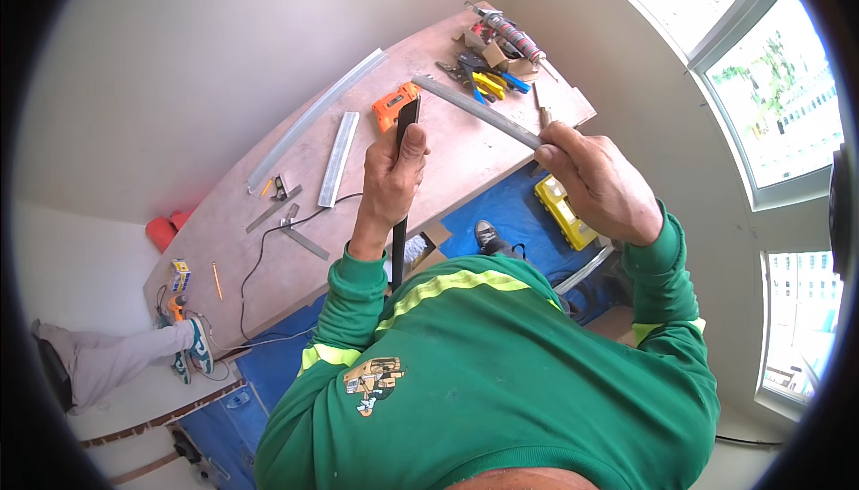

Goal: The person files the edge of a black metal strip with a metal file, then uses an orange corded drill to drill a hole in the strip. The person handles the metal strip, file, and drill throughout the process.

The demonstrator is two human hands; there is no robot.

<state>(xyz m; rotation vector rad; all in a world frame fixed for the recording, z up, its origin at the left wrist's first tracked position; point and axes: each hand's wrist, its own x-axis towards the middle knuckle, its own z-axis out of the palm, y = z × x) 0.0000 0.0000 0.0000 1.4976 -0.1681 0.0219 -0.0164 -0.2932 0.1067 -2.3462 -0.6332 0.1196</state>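
Observation:
My left hand (pixel 391 178) is closed around a long black strip (pixel 408 116), thumb pressed on its face. The strip stands nearly upright in view, and its lower end runs down behind my wrist toward my sleeve. In my right hand (pixel 601 181) is one end of a flat grey metal bar (pixel 479 112), pinched between thumb and fingers. This bar slants up to the left, its far end close to the top of the black strip; whether they touch I cannot tell. Just behind the black strip an orange tool (pixel 390 105) lies on the wooden worktop (pixel 304 190).
Two metal profiles (pixel 338 159) and squares (pixel 304 241) lie on the worktop's left. Pliers (pixel 488 85) and a caulking gun (pixel 512 35) crowd its far right. A cable (pixel 259 262) crosses it. Below are a yellow case (pixel 565 213) and blue floor sheeting (pixel 488 199). Another person's legs (pixel 125 356) show at left.

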